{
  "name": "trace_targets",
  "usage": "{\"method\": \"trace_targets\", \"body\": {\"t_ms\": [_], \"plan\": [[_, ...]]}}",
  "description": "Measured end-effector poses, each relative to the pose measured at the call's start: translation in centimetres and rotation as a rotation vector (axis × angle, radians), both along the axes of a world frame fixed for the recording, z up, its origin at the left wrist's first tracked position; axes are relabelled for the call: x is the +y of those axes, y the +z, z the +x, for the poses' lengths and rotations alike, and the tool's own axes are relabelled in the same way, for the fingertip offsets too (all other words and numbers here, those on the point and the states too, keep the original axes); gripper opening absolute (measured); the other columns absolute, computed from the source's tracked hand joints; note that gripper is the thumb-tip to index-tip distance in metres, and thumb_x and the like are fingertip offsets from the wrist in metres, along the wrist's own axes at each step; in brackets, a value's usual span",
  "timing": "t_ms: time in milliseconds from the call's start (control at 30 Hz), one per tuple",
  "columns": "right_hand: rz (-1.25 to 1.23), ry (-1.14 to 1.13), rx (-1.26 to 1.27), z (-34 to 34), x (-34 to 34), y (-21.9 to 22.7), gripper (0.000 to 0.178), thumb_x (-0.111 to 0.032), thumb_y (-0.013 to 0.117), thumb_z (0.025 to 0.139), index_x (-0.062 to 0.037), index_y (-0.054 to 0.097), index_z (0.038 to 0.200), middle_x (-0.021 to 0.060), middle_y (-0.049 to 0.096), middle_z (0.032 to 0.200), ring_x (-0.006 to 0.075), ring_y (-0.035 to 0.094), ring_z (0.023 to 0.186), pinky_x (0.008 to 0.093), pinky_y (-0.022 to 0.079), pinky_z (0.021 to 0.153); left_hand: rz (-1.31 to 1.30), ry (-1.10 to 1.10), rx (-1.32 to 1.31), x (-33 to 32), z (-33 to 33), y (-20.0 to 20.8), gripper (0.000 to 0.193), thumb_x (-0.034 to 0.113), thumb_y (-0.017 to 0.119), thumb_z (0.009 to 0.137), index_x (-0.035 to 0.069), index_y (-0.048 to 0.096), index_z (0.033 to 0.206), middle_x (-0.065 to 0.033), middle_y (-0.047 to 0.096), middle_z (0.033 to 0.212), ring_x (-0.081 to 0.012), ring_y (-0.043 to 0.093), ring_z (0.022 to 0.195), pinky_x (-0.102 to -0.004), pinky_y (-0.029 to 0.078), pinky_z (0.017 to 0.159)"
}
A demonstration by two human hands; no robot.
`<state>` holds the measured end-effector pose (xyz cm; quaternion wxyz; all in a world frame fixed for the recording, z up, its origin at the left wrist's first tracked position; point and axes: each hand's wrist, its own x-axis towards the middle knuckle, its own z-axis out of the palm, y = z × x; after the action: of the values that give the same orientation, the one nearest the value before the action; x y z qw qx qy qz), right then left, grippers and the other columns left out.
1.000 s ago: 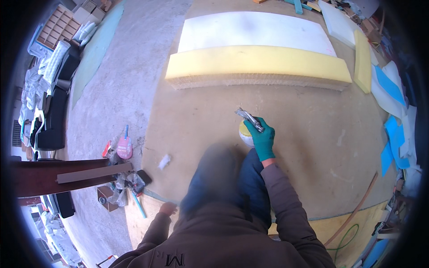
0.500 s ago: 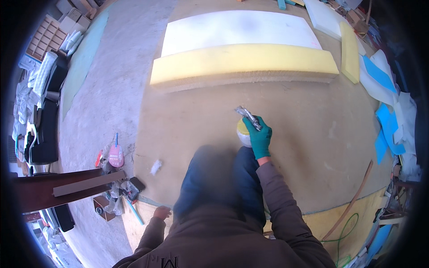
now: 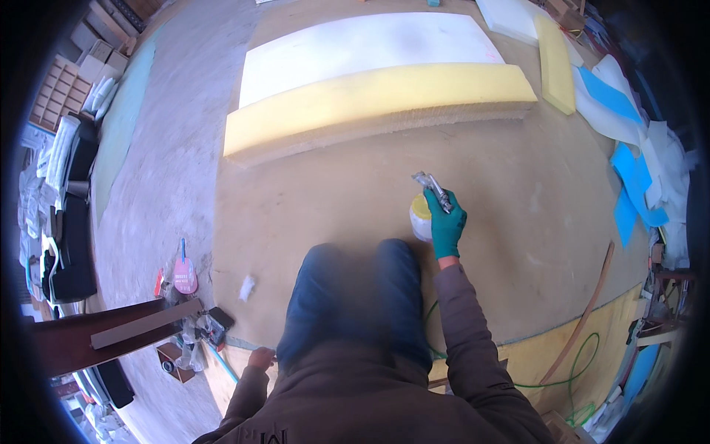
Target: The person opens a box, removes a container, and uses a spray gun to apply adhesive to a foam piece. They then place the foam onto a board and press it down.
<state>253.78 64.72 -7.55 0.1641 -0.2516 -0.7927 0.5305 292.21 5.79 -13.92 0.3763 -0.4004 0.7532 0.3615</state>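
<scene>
My right hand (image 3: 447, 226), in a green glove, is closed round a metal spray gun (image 3: 438, 194). A white cup with a yellow top (image 3: 421, 216) sits at the gun's left, just beyond my right knee. The gun's nozzle end points forward and to the left. My left hand (image 3: 260, 358) is bare and hangs low beside my left thigh; its fingers are too small and partly hidden to read. Ahead of me a long yellow foam strip (image 3: 377, 100) lies along the near edge of a white foam slab (image 3: 362, 52).
A wad of white fluff (image 3: 247, 287) lies left of my knees. Further left are a pink paddle-shaped fan (image 3: 186, 277) and a dark red beam (image 3: 111, 333). Blue foam offcuts (image 3: 629, 185), a curved wooden strip (image 3: 584, 311) and a green hose (image 3: 573, 374) are at the right.
The foam pieces and floor have shifted left and turned slightly in view. My right hand with the spray gun and cup sits slightly further right. My left hand stays low at my side.
</scene>
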Motion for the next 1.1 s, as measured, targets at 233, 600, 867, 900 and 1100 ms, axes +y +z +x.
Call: {"method": "trace_targets", "body": {"t_ms": [233, 600, 867, 900, 1100], "plan": [[-0.041, -0.086, 0.077, 0.6, 3.2, -0.2, 0.032, -0.037, 0.082, 0.091, -0.0079, 0.079, 0.104, 0.0049, 0.075, 0.08, 0.0125, 0.067, 0.071, 0.0332, 0.054, 0.07, -0.065, -0.099, 0.005, 2.0, -2.3, 2.8, 0.033, 0.027, 0.059, 0.099, -0.002, 0.074, 0.102, -0.0115, 0.074, 0.086, -0.02, 0.072, 0.075, -0.0334, 0.058, 0.068], [-0.069, -0.267, 0.119, 1.5, 8.9, -0.5, 0.026, -0.028, 0.083, 0.093, -0.0025, 0.077, 0.098, 0.0001, 0.071, 0.077, 0.0084, 0.063, 0.071, 0.029, 0.052, 0.07, -0.152, -0.203, -0.027, 3.8, -4.9, 5.6, 0.036, 0.025, 0.061, 0.097, -0.007, 0.073, 0.106, -0.0159, 0.076, 0.088, -0.0228, 0.075, 0.073, -0.0351, 0.063, 0.068], [-0.081, -0.428, 0.17, 2.6, 14.0, -1.4, 0.032, -0.035, 0.082, 0.091, -0.0048, 0.078, 0.1, 0.0061, 0.074, 0.082, 0.014, 0.067, 0.074, 0.0341, 0.054, 0.073, -0.256, -0.763, 0.039, 1.5, -4.5, 3.6, 0.017, 0.019, 0.068, 0.091, 0.005, 0.075, 0.098, -0.0183, 0.074, 0.106, -0.0364, 0.074, 0.096, -0.0457, 0.061, 0.087], [-0.084, -0.444, 0.191, 2.6, 14.6, -1.6, 0.032, -0.034, 0.083, 0.091, -0.0045, 0.078, 0.1, 0.0057, 0.074, 0.082, 0.0136, 0.067, 0.074, 0.0338, 0.054, 0.073, -0.261, -0.874, 0.082, 1.1, -4.6, 3.3, 0.017, 0.019, 0.068, 0.09, 0.006, 0.075, 0.097, -0.0183, 0.074, 0.104, -0.0368, 0.074, 0.096, -0.0461, 0.061, 0.087], [-0.097, -0.508, 0.275, 3.5, 17.9, -1.8, 0.02, -0.022, 0.079, 0.097, -0.0017, 0.078, 0.099, 0.0002, 0.076, 0.085, 0.0074, 0.067, 0.076, 0.0263, 0.053, 0.072, -0.274, -1.191, 0.146, -0.6, -5.1, 2.9, 0.014, 0.017, 0.073, 0.085, 0.004, 0.073, 0.091, -0.0181, 0.075, 0.098, -0.0385, 0.073, 0.097, -0.0487, 0.059, 0.085]]}}
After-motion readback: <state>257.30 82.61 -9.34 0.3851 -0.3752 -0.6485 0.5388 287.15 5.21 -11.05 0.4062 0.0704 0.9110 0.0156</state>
